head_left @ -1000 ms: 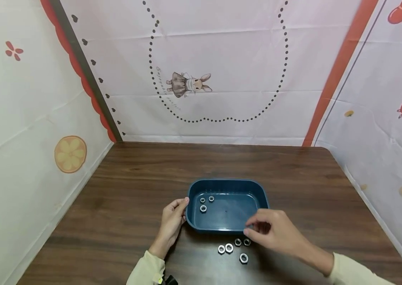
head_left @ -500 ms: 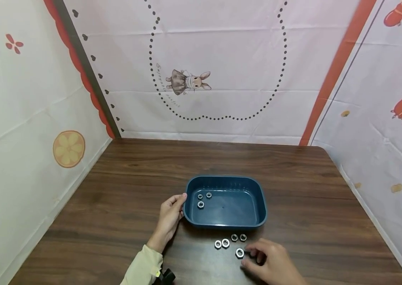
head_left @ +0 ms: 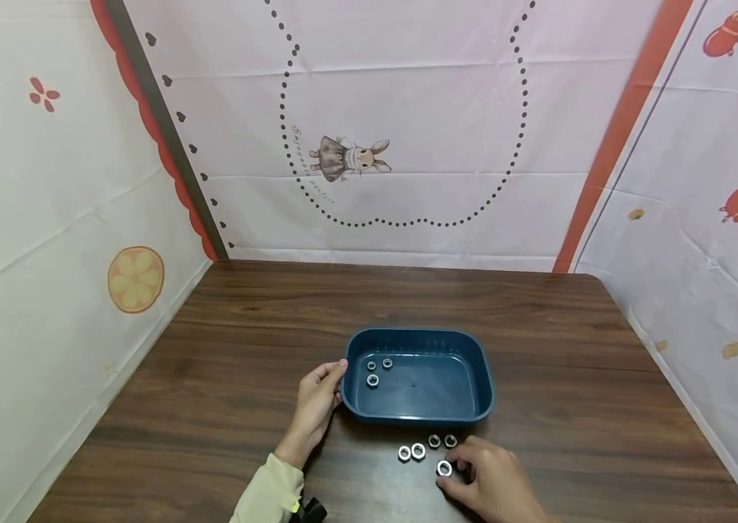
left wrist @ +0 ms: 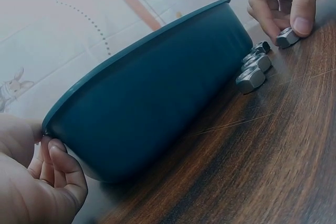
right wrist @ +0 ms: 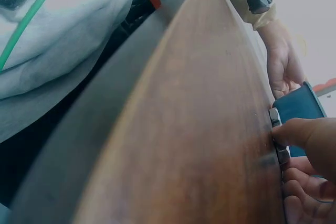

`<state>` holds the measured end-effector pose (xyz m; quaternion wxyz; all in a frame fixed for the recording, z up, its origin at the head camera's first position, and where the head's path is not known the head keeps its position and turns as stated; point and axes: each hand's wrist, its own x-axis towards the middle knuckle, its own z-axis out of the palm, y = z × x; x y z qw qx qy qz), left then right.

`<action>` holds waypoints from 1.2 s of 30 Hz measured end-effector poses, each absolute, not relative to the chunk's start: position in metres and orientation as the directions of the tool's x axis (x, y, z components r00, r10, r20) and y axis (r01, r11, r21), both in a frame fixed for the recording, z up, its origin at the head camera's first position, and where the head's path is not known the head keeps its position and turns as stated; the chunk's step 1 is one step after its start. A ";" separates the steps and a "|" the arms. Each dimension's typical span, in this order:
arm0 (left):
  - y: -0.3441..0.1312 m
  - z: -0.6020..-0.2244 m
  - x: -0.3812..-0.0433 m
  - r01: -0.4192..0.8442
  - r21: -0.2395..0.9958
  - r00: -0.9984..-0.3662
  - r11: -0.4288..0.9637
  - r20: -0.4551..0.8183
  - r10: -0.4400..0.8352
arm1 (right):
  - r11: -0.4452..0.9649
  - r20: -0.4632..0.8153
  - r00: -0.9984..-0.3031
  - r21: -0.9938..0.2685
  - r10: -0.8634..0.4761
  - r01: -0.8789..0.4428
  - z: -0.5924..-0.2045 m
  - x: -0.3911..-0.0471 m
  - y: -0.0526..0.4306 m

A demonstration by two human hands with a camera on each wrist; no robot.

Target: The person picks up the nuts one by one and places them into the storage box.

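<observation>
A dark blue plastic tray (head_left: 434,388) rests on the wooden table. My left hand (head_left: 311,407) grips its left rim, thumb on top and curled fingers beneath, as the left wrist view also shows. Three steel hex nuts (head_left: 372,380) lie inside the tray, toward its left end. My right hand (head_left: 489,476) is on the table just in front of the tray, pinching a larger hex nut (head_left: 444,468) between thumb and forefinger. That nut (left wrist: 287,38) looks still down at table level. Several other nuts (head_left: 418,452) lie between it and the tray.
The brown table (head_left: 245,327) is bounded by printed white cloth (head_left: 408,109) at the back and both sides. A black device (head_left: 311,511) sits at the left wrist. In the right wrist view, the table's near edge (right wrist: 142,85) runs beside pale fabric (right wrist: 68,40).
My right hand has drawn back from the tray's near right corner toward me, and its thumb and forefinger have come together on the larger nut. My left hand keeps its hold on the rim.
</observation>
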<state>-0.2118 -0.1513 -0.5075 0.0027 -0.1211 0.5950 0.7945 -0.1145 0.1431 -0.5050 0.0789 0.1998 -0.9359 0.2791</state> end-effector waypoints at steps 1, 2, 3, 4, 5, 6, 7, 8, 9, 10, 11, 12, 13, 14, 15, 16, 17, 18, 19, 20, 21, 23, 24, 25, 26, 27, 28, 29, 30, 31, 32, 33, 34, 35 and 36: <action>-0.151 -0.507 -0.212 -0.149 0.945 -0.971 -0.290 -0.196 -0.140 | 0.764 0.264 -0.906 -0.488 -0.332 -0.423 -0.506 -0.114 0.143; -0.151 -0.507 -0.212 -0.151 0.945 -0.970 -0.290 -0.198 -0.141 | 0.762 0.264 -0.906 -0.491 -0.331 -0.422 -0.507 -0.115 0.143; -0.151 -0.507 -0.212 -0.152 0.945 -0.970 -0.289 -0.199 -0.141 | 0.759 0.263 -0.907 -0.497 -0.329 -0.420 -0.507 -0.115 0.144; -0.151 -0.507 -0.212 -0.153 0.944 -0.969 -0.291 -0.200 -0.141 | 0.757 0.262 -0.909 -0.504 -0.324 -0.415 -0.508 -0.115 0.144; -0.151 -0.507 -0.212 -0.153 0.945 -0.970 -0.289 -0.199 -0.139 | 0.756 0.261 -0.911 -0.510 -0.318 -0.410 -0.508 -0.115 0.144; -0.151 -0.507 -0.212 -0.154 0.945 -0.970 -0.288 -0.200 -0.138 | 0.755 0.261 -0.914 -0.516 -0.312 -0.405 -0.509 -0.115 0.144; -0.151 -0.507 -0.213 -0.154 0.945 -0.970 -0.290 -0.200 -0.138 | 0.754 0.263 -0.915 -0.520 -0.306 -0.401 -0.509 -0.114 0.144; -0.150 -0.507 -0.213 -0.154 0.944 -0.970 -0.290 -0.200 -0.138 | 0.754 0.265 -0.916 -0.523 -0.301 -0.399 -0.509 -0.114 0.143; -0.150 -0.507 -0.213 -0.153 0.945 -0.970 -0.290 -0.200 -0.138 | 0.752 0.268 -0.916 -0.525 -0.297 -0.398 -0.509 -0.114 0.143; -0.150 -0.507 -0.213 -0.152 0.945 -0.971 -0.289 -0.198 -0.138 | 0.753 0.272 -0.916 -0.525 -0.294 -0.397 -0.509 -0.114 0.143; -0.150 -0.507 -0.213 -0.150 0.946 -0.971 -0.288 -0.196 -0.138 | 0.752 0.275 -0.916 -0.526 -0.292 -0.397 -0.509 -0.114 0.143; -0.150 -0.507 -0.213 -0.151 0.945 -0.970 -0.290 -0.197 -0.139 | 0.751 0.278 -0.916 -0.526 -0.290 -0.398 -0.509 -0.114 0.143; -0.150 -0.507 -0.213 -0.149 0.945 -0.970 -0.291 -0.197 -0.140 | 0.751 0.279 -0.916 -0.527 -0.289 -0.398 -0.509 -0.114 0.143; -0.150 -0.507 -0.213 -0.149 0.945 -0.971 -0.291 -0.196 -0.140 | 0.749 0.279 -0.916 -0.529 -0.290 -0.398 -0.509 -0.114 0.143; -0.150 -0.507 -0.214 -0.149 0.945 -0.970 -0.291 -0.196 -0.140 | 0.748 0.279 -0.916 -0.531 -0.288 -0.398 -0.508 -0.114 0.143; -0.150 -0.507 -0.213 -0.149 0.945 -0.971 -0.291 -0.196 -0.140 | 0.749 0.277 -0.917 -0.532 -0.288 -0.396 -0.507 -0.114 0.143; -0.151 -0.507 -0.213 -0.149 0.946 -0.971 -0.289 -0.196 -0.139 | 0.748 0.271 -0.919 -0.536 -0.286 -0.391 -0.506 -0.114 0.143; -0.151 -0.507 -0.213 -0.150 0.945 -0.971 -0.289 -0.197 -0.139 | 0.746 0.261 -0.922 -0.543 -0.285 -0.385 -0.504 -0.114 0.143; -0.151 -0.507 -0.213 -0.149 0.945 -0.971 -0.289 -0.196 -0.140 | 0.743 0.250 -0.925 -0.552 -0.286 -0.379 -0.501 -0.113 0.143; -0.151 -0.508 -0.213 -0.150 0.945 -0.970 -0.289 -0.197 -0.140 | 0.738 0.237 -0.929 -0.563 -0.286 -0.371 -0.497 -0.113 0.144; -0.151 -0.508 -0.213 -0.151 0.945 -0.970 -0.290 -0.198 -0.139 | 0.737 0.225 -0.933 -0.572 -0.282 -0.361 -0.493 -0.113 0.144; -0.151 -0.508 -0.212 -0.149 0.945 -0.971 -0.290 -0.196 -0.139 | 0.730 0.208 -0.937 -0.588 -0.280 -0.349 -0.482 -0.114 0.144; -0.152 -0.508 -0.212 -0.148 0.945 -0.971 -0.292 -0.196 -0.140 | 0.726 0.209 -0.937 -0.592 -0.281 -0.350 -0.477 -0.115 0.144; -0.152 -0.508 -0.212 -0.147 0.945 -0.971 -0.292 -0.194 -0.139 | 0.721 0.225 -0.932 -0.591 -0.283 -0.362 -0.472 -0.116 0.145; -0.152 -0.508 -0.212 -0.147 0.945 -0.971 -0.292 -0.194 -0.139 | 0.716 0.243 -0.927 -0.588 -0.285 -0.375 -0.468 -0.117 0.145; -0.152 -0.508 -0.212 -0.147 0.945 -0.971 -0.292 -0.194 -0.139 | 0.708 0.281 -0.915 -0.581 -0.290 -0.403 -0.464 -0.119 0.145; -0.152 -0.507 -0.212 -0.146 0.945 -0.971 -0.292 -0.193 -0.140 | 0.697 0.315 -0.901 -0.572 -0.299 -0.431 -0.460 -0.121 0.146; -0.152 -0.507 -0.212 -0.146 0.945 -0.971 -0.292 -0.193 -0.140 | 0.694 0.340 -0.890 -0.561 -0.304 -0.451 -0.455 -0.124 0.146; -0.152 -0.507 -0.213 -0.147 0.945 -0.971 -0.294 -0.195 -0.140 | 0.684 0.378 -0.871 -0.547 -0.313 -0.483 -0.451 -0.127 0.146; -0.152 -0.507 -0.212 -0.148 0.944 -0.971 -0.294 -0.195 -0.138 | 0.674 0.406 -0.854 -0.535 -0.324 -0.510 -0.447 -0.131 0.147; -0.152 -0.508 -0.213 -0.148 0.944 -0.971 -0.296 -0.195 -0.138 | 0.665 0.422 -0.842 -0.526 -0.336 -0.529 -0.443 -0.136 0.147; -0.152 -0.508 -0.213 -0.148 0.943 -0.971 -0.298 -0.196 -0.139 | 0.655 0.436 -0.829 -0.518 -0.350 -0.550 -0.439 -0.141 0.148; -0.151 -0.509 -0.213 -0.147 0.943 -0.971 -0.300 -0.196 -0.140 | 0.647 0.435 -0.822 -0.516 -0.366 -0.562 -0.435 -0.147 0.148; -0.151 -0.509 -0.213 -0.147 0.942 -0.970 -0.302 -0.196 -0.140 | 0.636 0.438 -0.813 -0.514 -0.383 -0.576 -0.432 -0.153 0.149; -0.150 -0.509 -0.213 -0.148 0.941 -0.971 -0.304 -0.197 -0.139 | 0.615 0.445 -0.800 -0.515 -0.403 -0.597 -0.430 -0.159 0.150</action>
